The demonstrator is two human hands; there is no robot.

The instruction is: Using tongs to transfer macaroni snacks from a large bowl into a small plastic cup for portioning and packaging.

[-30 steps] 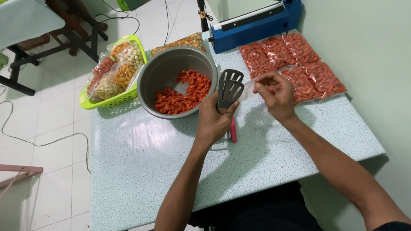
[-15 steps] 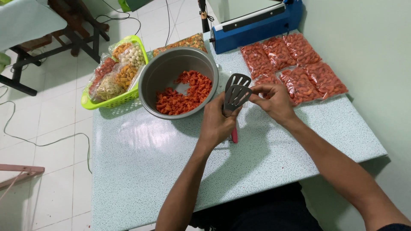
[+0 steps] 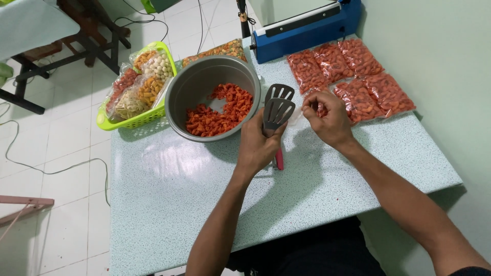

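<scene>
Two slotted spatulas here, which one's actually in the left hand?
The nearer slotted spatula, its handle gripped by the left hand. The other spatula lies behind it on the table, untouched beside the pot.

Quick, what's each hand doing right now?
Left hand: closed on a slotted spatula.
Right hand: fingers pinched together near the spatula; what they hold cannot be told.

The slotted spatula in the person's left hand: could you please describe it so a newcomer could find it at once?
Start at the big metal pot of orange snacks on the speckled table. Just right of it, the left hand holds the dark slotted spatula upright. An identical spatula lies behind it on the table, unheld.
</scene>
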